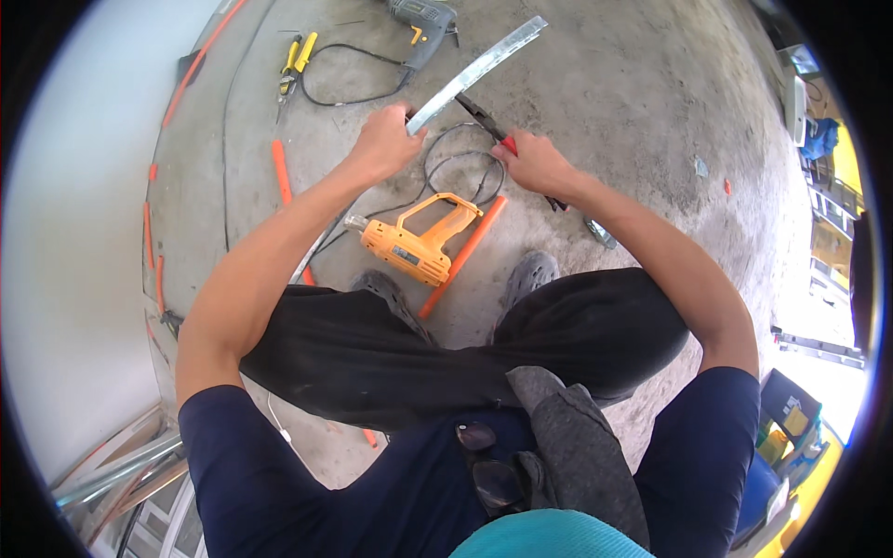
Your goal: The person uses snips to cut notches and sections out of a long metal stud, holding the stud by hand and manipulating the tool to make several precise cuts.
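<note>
My left hand [389, 139] grips a long silver metal strip [479, 67] that angles up to the right. My right hand [526, 160] is closed on red-handled pliers [509, 144], whose dark jaws reach up beside the strip. An orange-yellow heat gun [419, 244] lies on the concrete between my feet, against an orange tube [462, 256], with looped black cord just above it. Higher up on the floor are yellow-handled pliers [294, 63] and a grey power drill [423, 33] with its cable.
A white wall [84, 186] runs along the left, with orange tubes [279, 172] near it and pipes and frames [130, 479] piled at the lower left. A small metal piece [600, 232] lies by my right arm. Ladders [828, 209] and assorted items line the right edge.
</note>
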`<state>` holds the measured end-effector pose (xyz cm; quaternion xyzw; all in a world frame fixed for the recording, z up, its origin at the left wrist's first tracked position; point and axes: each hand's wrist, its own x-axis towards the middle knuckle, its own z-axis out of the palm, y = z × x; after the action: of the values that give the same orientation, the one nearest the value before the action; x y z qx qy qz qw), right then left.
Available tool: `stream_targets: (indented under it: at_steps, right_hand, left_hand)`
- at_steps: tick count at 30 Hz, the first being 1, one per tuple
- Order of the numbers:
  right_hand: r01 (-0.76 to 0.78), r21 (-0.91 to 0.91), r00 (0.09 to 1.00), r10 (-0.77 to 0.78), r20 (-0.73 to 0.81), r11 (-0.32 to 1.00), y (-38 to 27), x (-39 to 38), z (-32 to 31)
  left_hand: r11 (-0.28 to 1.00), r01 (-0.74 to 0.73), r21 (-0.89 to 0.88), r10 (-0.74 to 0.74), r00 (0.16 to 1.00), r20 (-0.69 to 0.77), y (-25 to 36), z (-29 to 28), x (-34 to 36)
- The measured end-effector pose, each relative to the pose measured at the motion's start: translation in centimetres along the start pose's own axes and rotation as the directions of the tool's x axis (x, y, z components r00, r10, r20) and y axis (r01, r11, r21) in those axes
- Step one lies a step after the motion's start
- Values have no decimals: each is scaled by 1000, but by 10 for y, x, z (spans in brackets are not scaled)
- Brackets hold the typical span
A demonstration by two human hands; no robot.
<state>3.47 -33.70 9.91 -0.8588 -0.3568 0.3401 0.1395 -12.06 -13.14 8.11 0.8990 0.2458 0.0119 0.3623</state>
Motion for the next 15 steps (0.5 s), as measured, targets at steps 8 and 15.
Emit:
stream_targets:
  at_steps: [8,15]
  right_hand:
    - [31,61,994,-37,101,998,-5,1,7]
    - [116,-56,990,-120,-70,992,-3,-1,16]
  left_hand:
    - [1000,-14,19,15,1000,-5,2,-1,-1]
    - [1000,2,1,-2,1000,-1,2,-1,-1]
